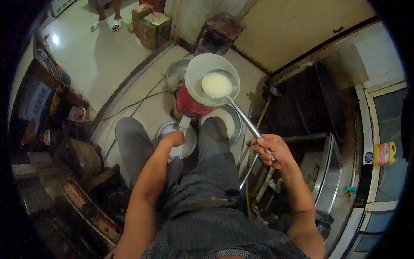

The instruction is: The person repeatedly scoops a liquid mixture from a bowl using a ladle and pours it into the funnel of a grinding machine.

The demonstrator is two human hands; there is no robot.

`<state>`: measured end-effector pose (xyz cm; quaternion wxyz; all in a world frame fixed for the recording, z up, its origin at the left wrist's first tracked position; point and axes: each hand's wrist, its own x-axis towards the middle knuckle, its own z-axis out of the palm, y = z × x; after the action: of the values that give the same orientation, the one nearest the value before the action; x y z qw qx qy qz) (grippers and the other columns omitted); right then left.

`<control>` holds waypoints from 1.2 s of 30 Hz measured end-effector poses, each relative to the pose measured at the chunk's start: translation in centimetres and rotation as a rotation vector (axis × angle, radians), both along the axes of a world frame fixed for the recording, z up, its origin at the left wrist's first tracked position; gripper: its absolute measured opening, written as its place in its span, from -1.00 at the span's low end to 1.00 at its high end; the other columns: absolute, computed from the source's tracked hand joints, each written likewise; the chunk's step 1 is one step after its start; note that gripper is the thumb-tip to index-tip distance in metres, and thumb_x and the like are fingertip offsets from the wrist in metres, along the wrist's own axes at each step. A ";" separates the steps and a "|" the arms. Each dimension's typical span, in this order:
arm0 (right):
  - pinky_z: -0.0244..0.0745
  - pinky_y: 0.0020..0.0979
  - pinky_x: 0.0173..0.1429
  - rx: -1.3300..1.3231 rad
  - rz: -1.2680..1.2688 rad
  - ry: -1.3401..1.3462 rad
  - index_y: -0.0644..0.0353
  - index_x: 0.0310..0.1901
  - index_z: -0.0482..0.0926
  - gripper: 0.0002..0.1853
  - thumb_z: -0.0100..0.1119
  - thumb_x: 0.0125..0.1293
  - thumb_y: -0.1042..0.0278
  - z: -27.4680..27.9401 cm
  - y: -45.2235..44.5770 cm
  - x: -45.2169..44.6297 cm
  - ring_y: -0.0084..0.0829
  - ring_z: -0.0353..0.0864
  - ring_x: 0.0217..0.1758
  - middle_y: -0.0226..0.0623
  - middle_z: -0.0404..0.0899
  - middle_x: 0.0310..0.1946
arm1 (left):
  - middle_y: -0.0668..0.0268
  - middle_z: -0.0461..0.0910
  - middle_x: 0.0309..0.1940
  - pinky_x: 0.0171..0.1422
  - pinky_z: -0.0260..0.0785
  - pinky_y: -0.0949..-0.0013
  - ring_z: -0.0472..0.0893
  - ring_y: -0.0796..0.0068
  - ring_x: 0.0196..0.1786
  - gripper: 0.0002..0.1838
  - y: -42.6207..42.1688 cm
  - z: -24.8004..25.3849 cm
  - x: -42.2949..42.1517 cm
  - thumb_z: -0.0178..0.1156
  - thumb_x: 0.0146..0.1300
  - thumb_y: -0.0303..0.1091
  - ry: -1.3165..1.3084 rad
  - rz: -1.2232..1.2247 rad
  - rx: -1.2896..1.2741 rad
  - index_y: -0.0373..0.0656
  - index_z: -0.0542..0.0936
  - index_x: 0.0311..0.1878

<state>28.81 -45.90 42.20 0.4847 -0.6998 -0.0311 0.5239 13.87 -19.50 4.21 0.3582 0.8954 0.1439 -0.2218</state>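
My right hand (273, 150) is wrapped round the long metal handle of a ladle (245, 117). The ladle's round bowl is full of a pale, creamy white mass and is over the wide white hopper (192, 73). Below the hopper is a red machine (189, 103) with a whitish spout (184, 122). My left hand (174, 138) is curled beside the spout, over a metal pot (193, 146) with whitish contents; its fingertips are hidden. Behind my right knee, partly covered, stands a metal basin (236, 115) holding something white.
Cables cross the tiled floor (142, 93). A dark stool (220, 32) and a cardboard box (151, 28) stand further off, near another person's feet (108, 23). To the right are a large dark drum (302, 99), pipes and a steel cabinet (323, 172). Cluttered shelving (51, 95) is at left.
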 end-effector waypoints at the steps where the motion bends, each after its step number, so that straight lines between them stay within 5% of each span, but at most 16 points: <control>1: 0.21 -0.56 -0.74 -0.007 0.002 0.004 0.37 -0.14 0.50 -0.76 0.08 0.43 0.30 -0.2 -0.2 -0.1 -0.68 0.25 -0.77 -0.43 0.44 -0.60 | -0.05 0.65 -0.08 0.13 0.44 0.03 0.64 -0.06 -0.01 -0.60 -0.2 -1.3 0.0 0.01 0.24 -0.17 -0.004 -0.033 0.019 -0.28 0.69 -0.13; 5: 0.23 -0.55 -0.73 -0.028 0.028 -0.062 0.37 -0.12 0.50 -0.74 0.08 0.43 0.28 -0.2 -0.7 -0.1 -0.68 0.26 -0.76 -0.44 0.43 -0.60 | -0.05 0.65 -0.05 0.15 0.44 0.05 0.63 -0.06 0.03 -0.60 0.0 1.6 -0.6 0.02 0.23 -0.18 0.015 -0.013 -0.025 -0.29 0.69 -0.12; 13: 0.14 -0.61 -0.76 -0.048 -0.031 -0.157 0.39 -0.14 0.49 -0.74 0.11 0.39 0.29 1.5 0.1 -0.2 -0.70 0.24 -0.76 -0.42 0.41 -0.61 | -0.05 0.65 -0.06 0.15 0.44 0.06 0.63 -0.06 0.02 -0.61 0.1 -0.3 -0.1 0.04 0.23 -0.19 0.018 -0.054 0.005 -0.28 0.69 -0.12; 18: 0.16 -0.61 -0.76 -0.028 -0.056 -0.159 0.38 -0.11 0.50 -0.73 0.12 0.39 0.28 1.2 0.1 0.2 -0.71 0.25 -0.76 -0.43 0.43 -0.60 | -0.06 0.66 -0.12 0.13 0.44 0.02 0.63 -0.10 -0.03 -0.58 0.5 4.9 -0.2 0.06 0.28 -0.10 -0.117 0.009 -0.014 -0.31 0.67 -0.17; 21: 0.17 -0.61 -0.76 -0.021 -0.052 -0.165 0.37 -0.12 0.51 -0.74 0.12 0.39 0.29 0.6 -0.2 0.3 -0.70 0.25 -0.76 -0.42 0.43 -0.60 | 0.02 0.69 -0.23 -0.04 0.48 0.15 0.68 0.08 -0.18 -0.57 0.5 11.4 0.5 0.10 0.30 -0.07 -0.412 0.234 -0.202 -0.33 0.66 -0.27; 23: 0.19 -0.59 -0.76 -0.032 -0.047 -0.175 0.36 -0.11 0.52 -0.74 0.11 0.39 0.28 0.5 -0.2 0.3 -0.69 0.26 -0.76 -0.44 0.43 -0.60 | 0.22 0.65 -0.38 -0.17 0.43 0.32 0.65 0.26 -0.31 -0.61 0.5 17.7 0.9 0.11 0.34 -0.09 -0.368 0.457 -0.780 -0.22 0.64 -0.42; 25: 0.21 -0.57 -0.76 -0.041 -0.039 -0.174 0.35 -0.10 0.52 -0.74 0.09 0.40 0.28 0.2 -0.1 0.3 -0.68 0.27 -0.76 -0.46 0.43 -0.61 | 0.31 0.56 -0.51 -0.24 0.39 0.40 0.62 0.38 -0.35 -0.54 0.1 25.8 -0.1 0.11 0.37 -0.06 -0.625 0.349 -1.046 -0.16 0.52 -0.59; 27: 0.21 -0.58 -0.75 -0.020 -0.070 -0.154 0.36 -0.12 0.52 -0.74 0.11 0.39 0.27 -0.1 -0.2 0.3 -0.67 0.26 -0.77 -0.46 0.43 -0.60 | 0.22 0.63 -0.45 -0.30 0.40 0.34 0.58 0.35 -0.38 -0.41 -1.2 30.9 0.1 0.18 0.32 0.17 -1.250 -0.161 -1.422 -0.25 0.54 -0.51; 28: 0.21 -0.58 -0.75 -0.020 -0.063 -0.134 0.36 -0.12 0.52 -0.74 0.11 0.39 0.27 -0.3 -0.4 0.4 -0.67 0.26 -0.77 -0.46 0.43 -0.60 | 0.17 0.62 -0.42 -0.30 0.41 0.27 0.57 0.25 -0.42 -0.32 -2.0 34.2 -0.8 0.19 0.19 0.32 -1.263 -0.283 -1.421 -0.25 0.49 -0.53; 30: 0.21 -0.58 -0.75 -0.019 -0.039 -0.214 0.35 -0.13 0.52 -0.74 0.12 0.38 0.27 -0.5 -0.3 0.6 -0.68 0.26 -0.77 -0.45 0.44 -0.60 | 0.13 0.61 -0.41 -0.33 0.40 0.25 0.56 0.18 -0.44 -0.31 -4.1 39.1 -0.7 0.20 0.15 0.32 -1.462 -0.660 -1.600 -0.27 0.44 -0.54; 32: 0.20 -0.58 -0.76 -0.066 -0.047 -0.193 0.36 -0.14 0.53 -0.75 0.11 0.38 0.28 0.2 0.3 0.1 -0.68 0.25 -0.77 -0.45 0.43 -0.61 | 0.10 0.60 -0.41 -0.34 0.39 0.24 0.56 0.14 -0.44 -0.35 -5.4 42.5 -1.8 0.24 0.17 0.25 -1.453 -0.708 -1.689 -0.28 0.43 -0.50; 33: 0.19 -0.57 -0.76 -0.070 -0.067 -0.201 0.36 -0.14 0.52 -0.75 0.11 0.38 0.28 0.1 0.4 -0.1 -0.68 0.25 -0.77 -0.45 0.42 -0.62 | 0.09 0.61 -0.38 -0.31 0.41 0.26 0.58 0.15 -0.40 -0.46 -5.7 43.1 -1.9 0.23 0.21 0.11 -1.509 -0.811 -1.480 -0.30 0.46 -0.43; 36: 0.17 -0.57 -0.76 -0.048 -0.089 -0.187 0.37 -0.12 0.51 -0.74 0.10 0.39 0.29 -0.3 0.0 -0.1 -0.68 0.25 -0.78 -0.46 0.38 -0.64 | 0.10 0.60 -0.37 -0.31 0.42 0.26 0.58 0.17 -0.40 -0.48 -7.0 43.7 -2.0 0.22 0.22 0.09 -1.573 -0.813 -1.467 -0.29 0.48 -0.41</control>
<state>28.69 -45.94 41.87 0.4857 -0.7577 -0.0328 0.4347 11.88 -26.52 47.92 0.6860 0.3422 -0.5831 0.2691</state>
